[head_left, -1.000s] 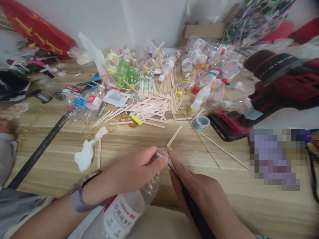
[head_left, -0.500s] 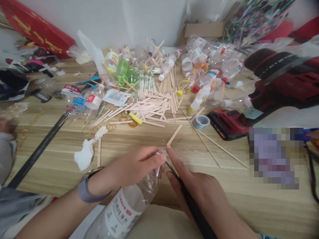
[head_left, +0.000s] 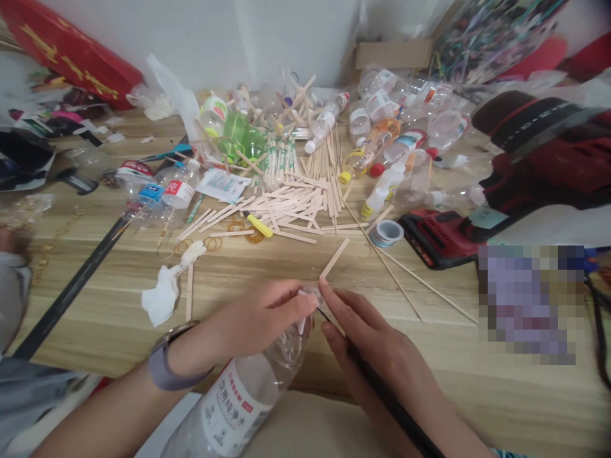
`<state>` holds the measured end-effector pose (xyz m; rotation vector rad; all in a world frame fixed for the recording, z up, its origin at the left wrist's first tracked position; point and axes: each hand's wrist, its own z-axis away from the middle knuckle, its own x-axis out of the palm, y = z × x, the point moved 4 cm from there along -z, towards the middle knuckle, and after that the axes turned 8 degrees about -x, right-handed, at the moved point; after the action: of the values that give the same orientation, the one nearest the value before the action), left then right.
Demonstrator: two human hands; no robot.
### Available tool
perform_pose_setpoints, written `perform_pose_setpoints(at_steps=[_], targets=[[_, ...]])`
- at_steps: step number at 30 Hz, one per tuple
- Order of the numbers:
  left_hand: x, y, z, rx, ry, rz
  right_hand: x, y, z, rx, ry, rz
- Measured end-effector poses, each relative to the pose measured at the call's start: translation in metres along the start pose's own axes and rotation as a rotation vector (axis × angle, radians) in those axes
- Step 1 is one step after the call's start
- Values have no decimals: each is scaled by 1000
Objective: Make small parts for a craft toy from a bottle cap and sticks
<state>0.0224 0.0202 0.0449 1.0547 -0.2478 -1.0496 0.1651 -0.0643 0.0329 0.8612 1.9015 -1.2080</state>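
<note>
My left hand (head_left: 279, 312) is closed around the neck of a clear plastic bottle (head_left: 238, 407) with a white and red label. The bottle tilts, its mouth pointing up and to the right. In my right hand (head_left: 382, 343) is a long black tool (head_left: 377, 381), its thin dark tip reaching the bottle's mouth near my left thumb. I cannot make out the tool's exact kind. My right index fingertip rests close to the bottle's mouth. Just beyond it, a flat wooden stick (head_left: 335, 256) lies on the table.
Ahead lie a heap of wooden sticks (head_left: 291, 207), a yellow-handled tool (head_left: 260, 226) and many plastic bottles (head_left: 382, 105). A red and black power drill (head_left: 515, 165) stands at the right, near a small cup (head_left: 386, 233). Crumpled tissue (head_left: 162, 296) is on the left. Part of another person shows at the left edge.
My right hand has shifted slightly, and the black tool's handle now lies a little lower and further right. The left hand and the bottle are almost unmoved.
</note>
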Motion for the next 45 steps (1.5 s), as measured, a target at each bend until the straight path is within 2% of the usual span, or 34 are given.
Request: perform_pose_setpoints(at_steps=[6,10,16,20,26,32,39,45], targets=[[0,-3,-1,-8,-28,37,4,0,1,-157,107,36],[1,-6,-2,-13,-65,88,4,0,2,-228,123,44],[5,-4,-3,-54,-100,146,1,0,5,-218,121,73],[3,-5,-3,-106,-69,99,-3,-1,5,-205,99,52],[1,-1,-1,-6,-46,14,-2,-1,5,-195,78,-17],[4,0,1,-17,-52,33,2,-2,6,-155,76,-20],[5,-2,2,-34,-62,46,4,-2,7,-210,71,8],[7,-3,2,-14,-115,97,9,0,10,-229,202,37]])
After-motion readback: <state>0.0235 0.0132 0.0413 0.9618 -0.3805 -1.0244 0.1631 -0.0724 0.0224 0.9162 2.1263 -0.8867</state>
